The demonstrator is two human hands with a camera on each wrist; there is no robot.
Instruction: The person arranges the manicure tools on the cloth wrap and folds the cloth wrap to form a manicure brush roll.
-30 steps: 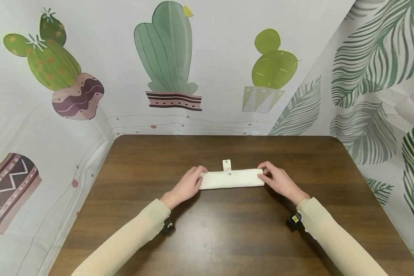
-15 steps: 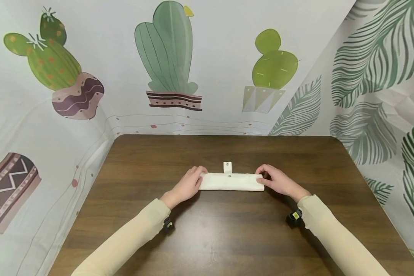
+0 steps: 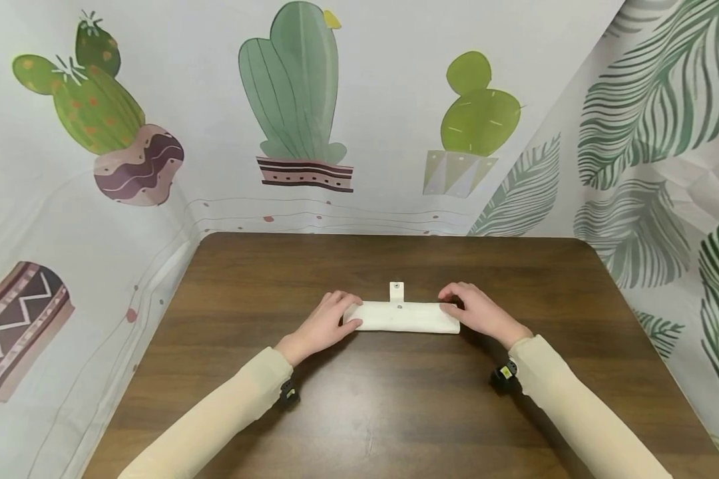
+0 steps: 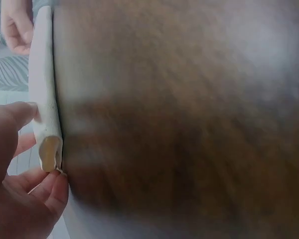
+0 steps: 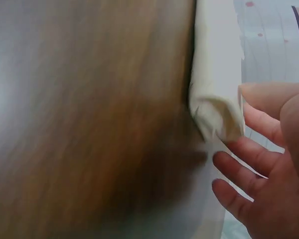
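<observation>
A white rolled-up fabric pouch point(image 3: 404, 319) lies across the table. From its far edge a short strap point(image 3: 397, 291) with a metal snap points away, lifted off a second snap point(image 3: 399, 307) on the roll. My left hand point(image 3: 322, 324) holds the left end, thumb near side and fingers over the far side. At the other end my right hand point(image 3: 480, 311) has its thumb on the top near the corner and its forefinger bent beyond the far edge. Both wrist views show the roll's hollow, layered ends, the pouch point(image 4: 46, 84) running away from the left hand.
A dark brown wooden table point(image 3: 371, 399) spreads around the pouch, with rounded far corners. Behind it hangs a white cloth backdrop point(image 3: 389, 120) printed with cacti and leaves. Each wrist carries a small black camera.
The right hand has slid a little left along the pouch's end. The pouch has shifted slightly nearer, with its strap still up. The left thumb has moved away from the fingers, onto the near side.
</observation>
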